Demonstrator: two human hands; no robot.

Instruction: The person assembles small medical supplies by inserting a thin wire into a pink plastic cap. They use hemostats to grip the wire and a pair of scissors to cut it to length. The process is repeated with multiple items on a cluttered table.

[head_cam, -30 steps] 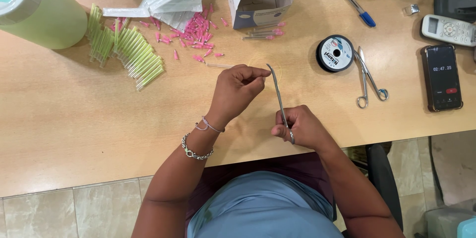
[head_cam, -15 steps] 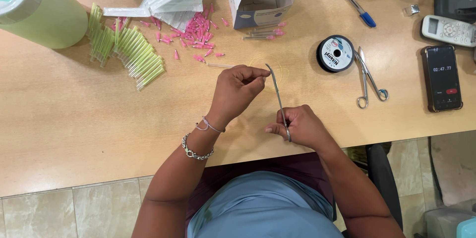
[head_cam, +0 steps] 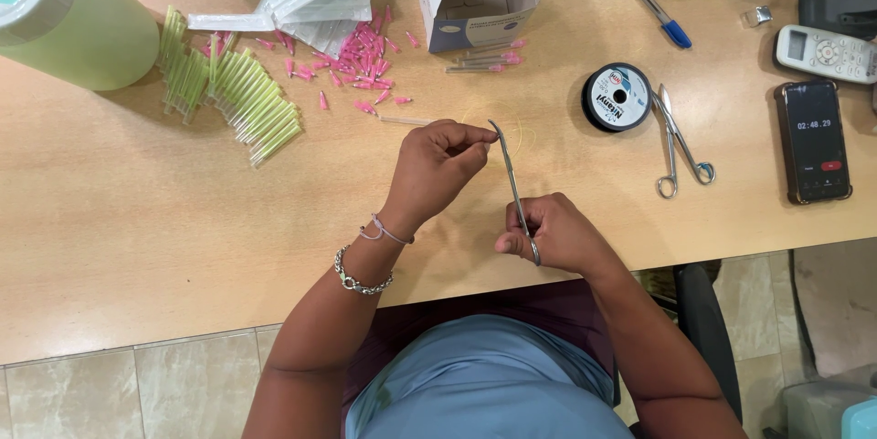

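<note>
Two hands meet over the wooden surface (head_cam: pixel 137 220): the right hand (head_cam: pixel 553 233) grips slim steel forceps (head_cam: pixel 513 190) by the finger rings, tips raised to the left hand (head_cam: pixel 438 165), whose fingers are pinched shut on something too fine to make out. Just beyond lie pink caps (head_cam: pixel 361 60), a thread spool (head_cam: pixel 617 97) and scissors (head_cam: pixel 681 142).

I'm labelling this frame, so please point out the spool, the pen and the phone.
Spool (head_cam: pixel 617 97), head view, on its round top face.
Pen (head_cam: pixel 650 3), head view, middle of its barrel.
Phone (head_cam: pixel 812 141), head view, centre of its dark screen.
</note>
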